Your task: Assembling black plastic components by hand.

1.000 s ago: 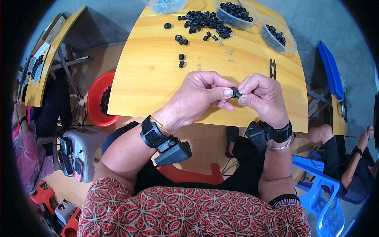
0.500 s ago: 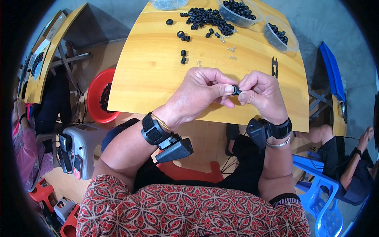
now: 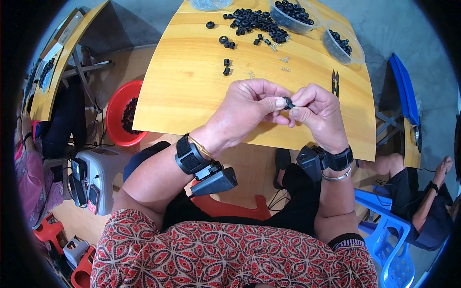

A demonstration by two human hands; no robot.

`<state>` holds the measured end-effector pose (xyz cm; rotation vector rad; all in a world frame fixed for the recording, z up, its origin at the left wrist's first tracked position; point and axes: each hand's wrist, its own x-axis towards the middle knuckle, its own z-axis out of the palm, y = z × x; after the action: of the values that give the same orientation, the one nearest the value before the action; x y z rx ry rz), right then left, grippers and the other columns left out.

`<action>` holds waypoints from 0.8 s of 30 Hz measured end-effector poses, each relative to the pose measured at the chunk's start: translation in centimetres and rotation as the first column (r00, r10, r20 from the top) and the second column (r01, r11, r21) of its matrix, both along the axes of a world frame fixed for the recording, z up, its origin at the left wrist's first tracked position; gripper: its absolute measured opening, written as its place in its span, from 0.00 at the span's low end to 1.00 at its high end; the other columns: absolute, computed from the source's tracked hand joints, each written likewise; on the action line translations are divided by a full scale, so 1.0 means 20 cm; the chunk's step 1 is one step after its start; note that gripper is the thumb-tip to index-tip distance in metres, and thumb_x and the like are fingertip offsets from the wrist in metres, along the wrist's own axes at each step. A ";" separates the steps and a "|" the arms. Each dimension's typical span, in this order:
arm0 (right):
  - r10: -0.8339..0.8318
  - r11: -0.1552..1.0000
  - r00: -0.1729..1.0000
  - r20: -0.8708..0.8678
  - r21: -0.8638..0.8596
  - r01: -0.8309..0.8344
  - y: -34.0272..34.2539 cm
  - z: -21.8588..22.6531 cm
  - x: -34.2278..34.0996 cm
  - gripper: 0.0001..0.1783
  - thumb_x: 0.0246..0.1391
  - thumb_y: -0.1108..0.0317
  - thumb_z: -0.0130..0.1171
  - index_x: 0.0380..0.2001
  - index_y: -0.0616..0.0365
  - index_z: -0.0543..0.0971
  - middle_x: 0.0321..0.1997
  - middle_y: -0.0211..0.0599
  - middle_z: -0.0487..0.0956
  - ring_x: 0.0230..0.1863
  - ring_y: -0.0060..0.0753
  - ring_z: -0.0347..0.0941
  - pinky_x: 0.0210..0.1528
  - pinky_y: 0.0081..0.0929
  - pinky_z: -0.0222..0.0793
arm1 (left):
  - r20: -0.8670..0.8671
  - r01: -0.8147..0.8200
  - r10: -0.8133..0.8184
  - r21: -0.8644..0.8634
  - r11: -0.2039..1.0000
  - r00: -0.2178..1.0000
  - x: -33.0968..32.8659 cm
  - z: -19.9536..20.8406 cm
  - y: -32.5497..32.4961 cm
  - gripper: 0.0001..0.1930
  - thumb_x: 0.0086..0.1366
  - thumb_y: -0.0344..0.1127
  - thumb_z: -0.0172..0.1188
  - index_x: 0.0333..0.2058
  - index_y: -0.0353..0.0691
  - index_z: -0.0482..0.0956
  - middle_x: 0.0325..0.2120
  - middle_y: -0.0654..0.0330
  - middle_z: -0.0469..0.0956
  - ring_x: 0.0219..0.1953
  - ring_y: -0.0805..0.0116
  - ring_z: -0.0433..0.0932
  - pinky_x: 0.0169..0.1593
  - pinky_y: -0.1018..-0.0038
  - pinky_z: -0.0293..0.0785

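Observation:
My left hand (image 3: 249,110) and my right hand (image 3: 317,113) meet over the near edge of a yellow wooden table (image 3: 192,96). Between the fingertips of both hands sits a small black rubber ring (image 3: 288,102); most of it is hidden by my fingers. A heap of similar black rings (image 3: 254,21) lies at the far side of the table. A few stray ones (image 3: 225,67) lie closer to me. Both wrists wear black strapped devices.
Two clear bowls of black rings (image 3: 293,9) (image 3: 342,44) stand at the far right, small metal snips (image 3: 335,82) on the right. A red basin (image 3: 122,113) with dark parts sits on the floor left. A blue plastic chair (image 3: 384,225) and other people are nearby.
Both hands stay together on the small black ring, fingers shifting only slightly. The view has tilted a little, so the table appears lower in the picture.

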<state>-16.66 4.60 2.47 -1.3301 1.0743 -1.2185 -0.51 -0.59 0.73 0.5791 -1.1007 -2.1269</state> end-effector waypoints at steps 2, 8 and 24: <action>-0.013 1.000 1.000 0.009 0.004 0.013 0.00 0.01 0.01 0.06 0.41 0.82 0.55 0.22 0.63 0.68 0.22 0.33 0.70 0.22 0.20 0.69 0.23 0.15 0.66 | -0.012 -0.009 0.009 0.006 1.000 1.000 0.00 0.00 0.00 0.05 0.55 0.25 0.53 0.32 0.31 0.72 0.27 0.54 0.75 0.26 0.70 0.76 0.32 0.78 0.75; -0.011 0.999 0.999 -0.036 -0.041 0.010 0.00 0.00 0.00 0.06 0.42 0.82 0.55 0.22 0.63 0.68 0.22 0.32 0.70 0.22 0.19 0.68 0.24 0.14 0.65 | 0.032 -0.018 0.019 -0.033 0.999 0.999 0.00 -0.01 -0.01 0.04 0.54 0.25 0.54 0.30 0.32 0.72 0.26 0.54 0.75 0.26 0.69 0.76 0.32 0.79 0.75; -0.098 0.980 0.972 -0.214 -0.193 0.056 0.02 -0.01 0.03 0.06 0.43 0.80 0.55 0.22 0.62 0.67 0.19 0.28 0.69 0.21 0.15 0.65 0.24 0.12 0.63 | -0.010 0.092 -0.091 0.125 0.988 0.996 0.02 0.01 -0.02 0.06 0.54 0.27 0.55 0.31 0.31 0.71 0.27 0.54 0.74 0.26 0.69 0.76 0.30 0.78 0.76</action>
<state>-15.97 4.99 2.36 -1.6113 1.2021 -1.2744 -0.12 -0.93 0.98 0.5915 -1.0138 -2.2886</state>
